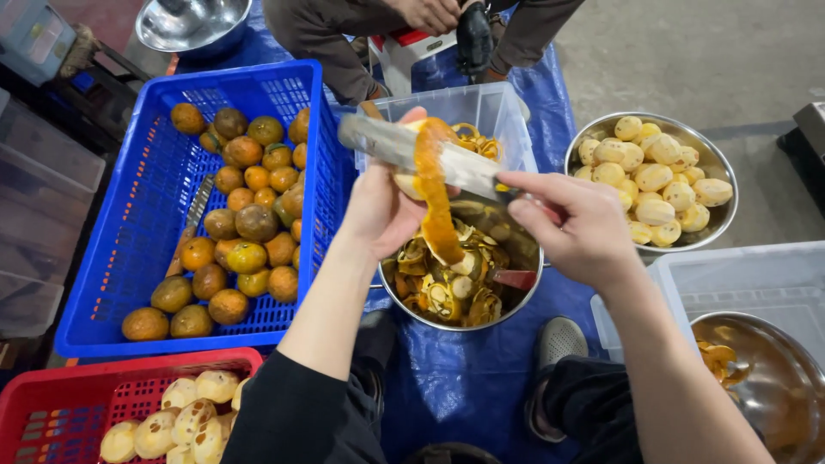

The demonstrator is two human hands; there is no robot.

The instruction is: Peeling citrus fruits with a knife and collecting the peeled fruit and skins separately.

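My left hand (378, 210) grips a partly peeled orange fruit (411, 182) above a steel bowl (524, 296) that is full of peels. My right hand (577, 225) holds a long steel knife (404, 148) by its handle, and the blade lies across the fruit. A long strip of orange peel (436, 202) hangs from the blade down toward the bowl. The fruit itself is mostly hidden behind my fingers and the blade.
A blue crate (129, 249) of unpeeled oranges, with a knife in it, stands at left. A red crate (77, 395) and a steel bowl (720, 225) hold peeled fruit. A clear tub (507, 112) sits behind. Another person's hand (427, 13) shows at top. A bowl (765, 387) is at lower right.
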